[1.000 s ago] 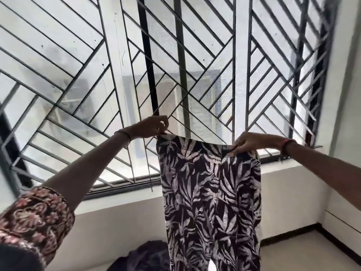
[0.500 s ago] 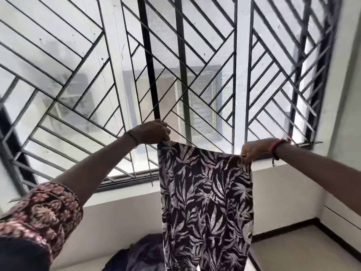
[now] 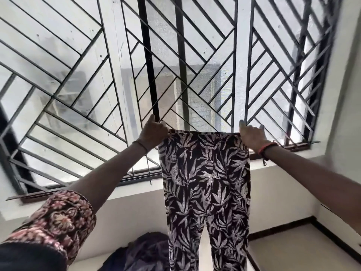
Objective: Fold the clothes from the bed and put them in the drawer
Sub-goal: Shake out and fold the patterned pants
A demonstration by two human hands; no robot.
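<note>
A pair of black trousers with a pale leaf print (image 3: 207, 182) hangs in the air in front of the window, waistband stretched flat at the top and both legs dangling out of the bottom of the view. My left hand (image 3: 153, 132) grips the waistband's left corner. My right hand (image 3: 252, 134) pinches the right corner, with some fingers raised above the band. A dark purple garment (image 3: 145, 253) lies crumpled low in the view, behind the trousers. The bed and the drawer are out of sight.
A large window with a black diagonal metal grille (image 3: 175, 65) fills the view behind the trousers, above a white sill and wall (image 3: 127, 210). At the lower right a strip of floor (image 3: 297, 249) with a dark skirting meets the wall.
Both hands have moved apart, pulling the sagging waistband taut and straight. The right hand shifted outward to the corner, and the trousers now hang flat and wider.
</note>
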